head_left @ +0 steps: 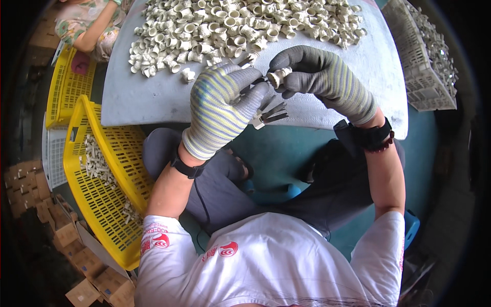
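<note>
In striped grey-and-yellow gloves, both of my hands meet over the near part of a pale table [133,97]. My right hand [319,79] pinches a small cream cup-shaped piece [279,77] with a flared rim between thumb and fingertips. My left hand [222,100] is closed around white pieces with dark flat prongs [270,115]; some stick out below its fingers, and the part inside the palm is hidden. A dark tip from the left fingers meets the cup piece, but I cannot tell whether it is inserted. One loose cup piece [188,75] lies beyond my left hand.
A broad heap of similar cream cup pieces [230,25] covers the far table. At left, a tilted yellow crate [82,192] holds small white pieces, with another yellow crate [61,97] behind it. A whitish crate [427,84] of pieces stands far right. A co-worker's arm [97,30] shows far left.
</note>
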Available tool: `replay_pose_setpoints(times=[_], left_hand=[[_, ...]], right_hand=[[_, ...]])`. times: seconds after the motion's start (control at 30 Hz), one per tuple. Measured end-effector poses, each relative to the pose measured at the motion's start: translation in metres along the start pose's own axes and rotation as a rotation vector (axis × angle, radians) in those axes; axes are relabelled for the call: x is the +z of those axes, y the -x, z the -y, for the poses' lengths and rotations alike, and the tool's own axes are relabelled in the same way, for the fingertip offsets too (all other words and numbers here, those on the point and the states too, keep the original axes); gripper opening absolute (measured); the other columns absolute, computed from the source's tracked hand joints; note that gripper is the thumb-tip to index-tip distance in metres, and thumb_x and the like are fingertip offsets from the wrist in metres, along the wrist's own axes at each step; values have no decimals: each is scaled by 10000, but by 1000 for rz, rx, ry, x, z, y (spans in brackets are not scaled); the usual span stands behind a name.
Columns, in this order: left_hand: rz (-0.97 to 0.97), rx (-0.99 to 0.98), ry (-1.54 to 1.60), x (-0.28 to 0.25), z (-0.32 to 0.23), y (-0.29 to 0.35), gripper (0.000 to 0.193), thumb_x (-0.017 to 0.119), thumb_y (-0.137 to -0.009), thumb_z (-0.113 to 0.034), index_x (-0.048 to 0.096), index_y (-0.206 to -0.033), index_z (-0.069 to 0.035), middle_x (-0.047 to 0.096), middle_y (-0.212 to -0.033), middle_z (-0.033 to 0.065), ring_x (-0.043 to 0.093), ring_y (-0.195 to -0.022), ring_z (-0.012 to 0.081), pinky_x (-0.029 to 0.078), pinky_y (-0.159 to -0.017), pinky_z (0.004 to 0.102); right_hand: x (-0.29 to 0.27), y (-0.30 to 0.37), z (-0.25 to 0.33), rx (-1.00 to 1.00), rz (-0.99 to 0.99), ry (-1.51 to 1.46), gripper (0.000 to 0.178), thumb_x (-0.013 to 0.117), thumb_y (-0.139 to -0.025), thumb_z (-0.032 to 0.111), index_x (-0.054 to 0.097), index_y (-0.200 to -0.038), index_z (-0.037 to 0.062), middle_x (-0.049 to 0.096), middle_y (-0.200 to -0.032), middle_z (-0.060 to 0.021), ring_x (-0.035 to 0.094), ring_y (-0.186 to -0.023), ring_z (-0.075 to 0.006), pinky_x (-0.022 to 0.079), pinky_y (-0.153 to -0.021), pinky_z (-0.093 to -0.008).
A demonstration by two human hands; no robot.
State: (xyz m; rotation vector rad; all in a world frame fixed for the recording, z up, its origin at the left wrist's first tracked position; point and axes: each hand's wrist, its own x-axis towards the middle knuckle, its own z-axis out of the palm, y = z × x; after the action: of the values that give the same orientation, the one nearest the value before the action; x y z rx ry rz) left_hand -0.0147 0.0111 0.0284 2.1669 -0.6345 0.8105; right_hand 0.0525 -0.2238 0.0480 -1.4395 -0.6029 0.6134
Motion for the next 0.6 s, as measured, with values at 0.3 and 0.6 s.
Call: replay_pose_setpoints(times=[0.3, 0.6], left_hand=[[43, 0, -33, 1, -8, -4, 175, 834, -822, -128, 760, -954, -39, 716, -845, 121, 664, -770, 318, 509, -723, 407], [8, 57, -44, 4, -8, -5, 153, 827, -805, -133, 748, -899, -42, 698, -789, 128, 655, -725, 339, 500, -685, 423]], right_hand=[[-1, 3, 6, 0, -82, 38, 285, 816, -917, 134, 750, -1174, 31, 769, -1012, -31, 711, -912, -109, 581, -845, -270], [6, 5, 12, 16, -148, 115, 287, 849, -884, 119, 766, -1141, 21, 774, -1001, -31, 702, -907, -95, 580, -849, -265]])
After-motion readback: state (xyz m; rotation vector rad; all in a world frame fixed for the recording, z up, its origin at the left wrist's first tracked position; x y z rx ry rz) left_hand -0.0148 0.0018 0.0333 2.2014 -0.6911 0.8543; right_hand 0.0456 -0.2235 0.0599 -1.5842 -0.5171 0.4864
